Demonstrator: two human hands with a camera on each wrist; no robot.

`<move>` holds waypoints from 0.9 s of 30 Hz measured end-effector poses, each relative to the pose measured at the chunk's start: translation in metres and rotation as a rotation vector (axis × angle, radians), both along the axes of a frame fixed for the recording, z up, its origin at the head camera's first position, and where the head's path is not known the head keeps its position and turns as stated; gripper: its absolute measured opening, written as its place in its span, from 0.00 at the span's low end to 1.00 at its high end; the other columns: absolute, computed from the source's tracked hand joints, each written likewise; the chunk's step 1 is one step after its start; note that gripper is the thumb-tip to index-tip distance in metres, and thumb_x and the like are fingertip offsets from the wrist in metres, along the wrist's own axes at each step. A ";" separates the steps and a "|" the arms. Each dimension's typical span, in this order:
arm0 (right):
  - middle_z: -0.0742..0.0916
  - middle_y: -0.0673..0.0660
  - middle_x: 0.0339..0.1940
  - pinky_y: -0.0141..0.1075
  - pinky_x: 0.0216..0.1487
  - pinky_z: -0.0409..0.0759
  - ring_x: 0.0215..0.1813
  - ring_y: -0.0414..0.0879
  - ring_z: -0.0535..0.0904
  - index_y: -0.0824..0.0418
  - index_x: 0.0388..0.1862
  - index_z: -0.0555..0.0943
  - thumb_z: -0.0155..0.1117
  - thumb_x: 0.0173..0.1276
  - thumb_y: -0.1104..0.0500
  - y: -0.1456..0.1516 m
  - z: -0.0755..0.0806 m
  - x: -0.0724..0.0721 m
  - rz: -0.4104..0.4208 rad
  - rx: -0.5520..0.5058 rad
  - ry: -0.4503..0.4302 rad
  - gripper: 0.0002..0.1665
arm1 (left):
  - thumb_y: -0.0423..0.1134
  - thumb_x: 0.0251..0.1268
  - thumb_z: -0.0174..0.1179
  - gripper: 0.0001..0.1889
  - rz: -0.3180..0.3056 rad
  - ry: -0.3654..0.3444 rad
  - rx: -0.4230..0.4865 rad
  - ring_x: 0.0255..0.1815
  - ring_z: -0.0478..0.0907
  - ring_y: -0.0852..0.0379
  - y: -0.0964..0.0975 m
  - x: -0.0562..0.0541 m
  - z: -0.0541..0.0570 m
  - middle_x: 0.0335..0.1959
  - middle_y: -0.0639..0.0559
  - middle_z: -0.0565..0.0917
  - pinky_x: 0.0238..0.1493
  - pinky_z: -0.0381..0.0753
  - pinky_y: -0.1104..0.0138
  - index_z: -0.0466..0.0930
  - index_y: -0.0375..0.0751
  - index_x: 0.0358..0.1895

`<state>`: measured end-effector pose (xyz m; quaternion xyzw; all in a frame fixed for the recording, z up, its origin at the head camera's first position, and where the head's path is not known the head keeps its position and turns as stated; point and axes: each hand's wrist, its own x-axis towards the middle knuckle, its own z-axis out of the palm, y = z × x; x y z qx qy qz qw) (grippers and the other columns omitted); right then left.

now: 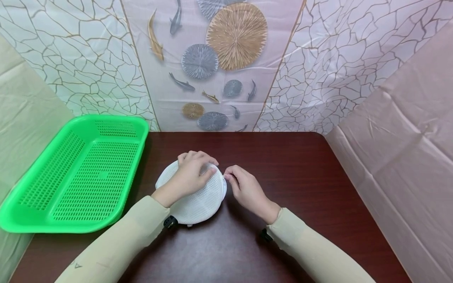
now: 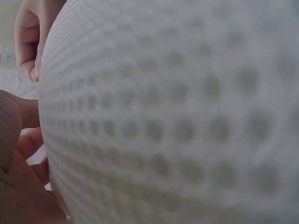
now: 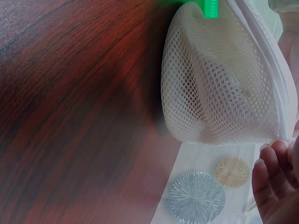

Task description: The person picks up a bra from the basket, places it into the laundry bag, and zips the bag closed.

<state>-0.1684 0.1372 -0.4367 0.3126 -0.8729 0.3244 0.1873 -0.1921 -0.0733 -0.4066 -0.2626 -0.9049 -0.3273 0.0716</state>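
A round white mesh laundry bag (image 1: 199, 202) stands on the table, puffed out, with a zipper (image 3: 273, 51) along its rim. My left hand (image 1: 194, 173) lies over the bag's top, fingers bent over its far side and thumb towards the right, holding it. Mesh fills most of the left wrist view, with the left fingers (image 2: 30, 142) at its edge. At the bag's right rim, my right hand (image 1: 247, 190) pinches the zipper's end between thumb and index finger; the fingertips hide the exact piece held. Through the mesh I cannot make out any contents.
A large green plastic basket (image 1: 141, 157) with slotted walls stands to the left of the bag. The dark red-brown table (image 1: 301, 169) runs back to a patterned cloth backdrop (image 1: 219, 90). Pale cloth sheets (image 1: 400, 149) hang along both sides.
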 end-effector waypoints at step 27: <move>0.78 0.47 0.34 0.33 0.38 0.74 0.35 0.39 0.73 0.58 0.39 0.75 0.61 0.69 0.65 -0.001 0.004 0.003 0.021 -0.008 -0.006 0.04 | 0.37 0.66 0.61 0.02 0.035 0.072 0.042 0.41 0.69 0.55 0.004 0.002 -0.003 0.38 0.58 0.80 0.56 0.54 0.49 0.82 0.47 0.38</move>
